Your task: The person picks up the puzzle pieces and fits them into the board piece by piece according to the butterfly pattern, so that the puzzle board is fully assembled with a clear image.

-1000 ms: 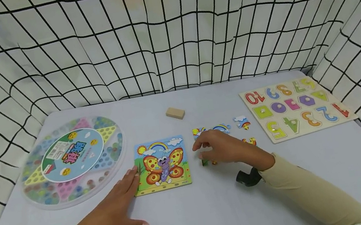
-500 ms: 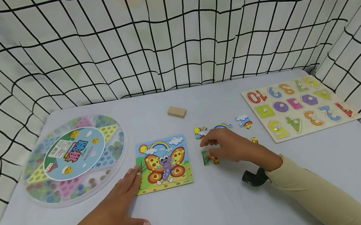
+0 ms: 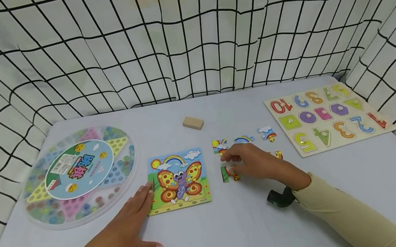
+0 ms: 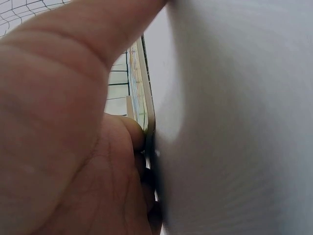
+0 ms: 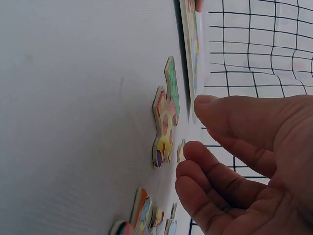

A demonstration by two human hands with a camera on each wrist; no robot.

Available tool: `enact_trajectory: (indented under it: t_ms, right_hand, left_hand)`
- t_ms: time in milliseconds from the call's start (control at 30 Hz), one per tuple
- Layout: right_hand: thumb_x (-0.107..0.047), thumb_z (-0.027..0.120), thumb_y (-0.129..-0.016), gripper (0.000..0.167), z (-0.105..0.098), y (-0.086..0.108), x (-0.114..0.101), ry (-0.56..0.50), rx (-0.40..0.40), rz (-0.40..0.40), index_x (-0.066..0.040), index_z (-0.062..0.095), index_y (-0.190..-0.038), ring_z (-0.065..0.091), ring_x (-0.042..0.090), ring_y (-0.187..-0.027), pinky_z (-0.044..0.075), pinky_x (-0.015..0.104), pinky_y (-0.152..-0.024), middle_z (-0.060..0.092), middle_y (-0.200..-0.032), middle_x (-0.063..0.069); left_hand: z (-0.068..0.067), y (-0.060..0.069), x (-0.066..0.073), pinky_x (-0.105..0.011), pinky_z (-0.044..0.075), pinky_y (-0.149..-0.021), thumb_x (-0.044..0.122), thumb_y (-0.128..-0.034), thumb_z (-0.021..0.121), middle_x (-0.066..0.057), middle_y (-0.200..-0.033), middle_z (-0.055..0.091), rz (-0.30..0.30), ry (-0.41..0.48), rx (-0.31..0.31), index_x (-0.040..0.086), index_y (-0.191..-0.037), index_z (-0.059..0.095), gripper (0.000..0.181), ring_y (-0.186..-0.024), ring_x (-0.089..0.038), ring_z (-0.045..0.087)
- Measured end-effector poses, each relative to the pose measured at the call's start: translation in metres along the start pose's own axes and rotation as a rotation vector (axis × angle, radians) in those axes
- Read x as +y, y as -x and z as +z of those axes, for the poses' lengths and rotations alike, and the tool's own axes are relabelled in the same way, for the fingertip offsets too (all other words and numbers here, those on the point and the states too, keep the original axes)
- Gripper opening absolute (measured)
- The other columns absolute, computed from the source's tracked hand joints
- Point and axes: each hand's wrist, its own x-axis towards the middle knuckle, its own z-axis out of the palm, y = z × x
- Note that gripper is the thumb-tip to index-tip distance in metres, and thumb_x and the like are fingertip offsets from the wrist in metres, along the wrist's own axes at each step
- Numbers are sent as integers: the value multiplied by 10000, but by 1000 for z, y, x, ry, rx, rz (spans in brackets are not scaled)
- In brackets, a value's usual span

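Observation:
A square butterfly jigsaw puzzle [image 3: 180,180] lies flat on the table, its picture complete. The fingertips of my left hand [image 3: 125,225] rest along its left edge, fingers straight and thumb spread away on the tabletop. To its right, my right hand [image 3: 252,162] is over several loose puzzle pieces. In the right wrist view its thumb and bent fingers [image 5: 203,166] stand apart with nothing between them. A green and red piece [image 3: 228,173] lies below the fingertips. Beyond the hand are a sun piece [image 3: 218,145], a rainbow piece [image 3: 243,138] and a cloud piece [image 3: 267,134]. The hand partly covers other pieces.
A round Chinese checkers set [image 3: 82,176] lies at the left. A wooden number-and-shape board [image 3: 329,118] is at the right. A small wooden block [image 3: 193,123] sits behind the puzzle. Black netting over white cloth [image 3: 184,35] surrounds the back and sides of the table [image 3: 216,241].
My right hand has drawn slightly to the right over the loose pieces, showing more of the green and red one. My left hand stays against the puzzle.

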Motion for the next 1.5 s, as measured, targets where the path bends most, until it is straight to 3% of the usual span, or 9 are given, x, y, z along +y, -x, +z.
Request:
enact_trajectory:
  t_ms: [367, 733, 967, 1267, 1500]
  right_hand:
    - [6, 723, -833, 312, 4, 3, 7, 10, 16, -37, -49, 681, -1138, 559, 167, -942, 494, 322, -840, 649, -1081, -3]
    - [-104, 800, -805, 379, 2, 2, 7, 8, -4, -33, -60, 674, -1160, 559, 158, -940, 493, 319, -817, 630, -1036, -24]
    - [-97, 798, -807, 370, 5, 1, 7, 11, -16, -13, -66, 676, -1155, 549, 153, -918, 495, 301, -788, 619, -981, -27]
    - [-75, 795, -810, 404, 7, 0, 2, 71, -39, -10, -85, 667, -1193, 541, 137, -888, 495, 277, -739, 546, -1076, 18]
    - [-22, 765, -804, 450, 5, -4, 2, 80, -55, -48, -19, 639, -1236, 531, 137, -863, 486, 279, -739, 622, -913, -46]
  left_hand:
    - [-1, 0, -2, -569, 123, -1142, 800, -605, 675, -45, -1632, 3, -20, -12, -12, 52, -1555, 173, 1309, -1474, -316, 7]
    - [-1, -1, -1, -565, 125, -1142, 795, -609, 681, -31, -1632, 3, -5, -8, 2, 56, -1556, 172, 1304, -1477, -292, -3]
    - [1, 0, 1, -565, 121, -1143, 792, -608, 682, -41, -1632, 5, -8, -1, -6, 44, -1552, 178, 1305, -1476, -301, 1]
    - [0, 0, 1, -565, 126, -1142, 789, -610, 682, -47, -1632, 12, -8, -3, -1, 41, -1552, 176, 1305, -1475, -306, 6]
    - [0, 0, 1, -559, 121, -1146, 797, -605, 677, -50, -1632, 10, -13, -16, -8, 40, -1551, 181, 1309, -1476, -301, 3]
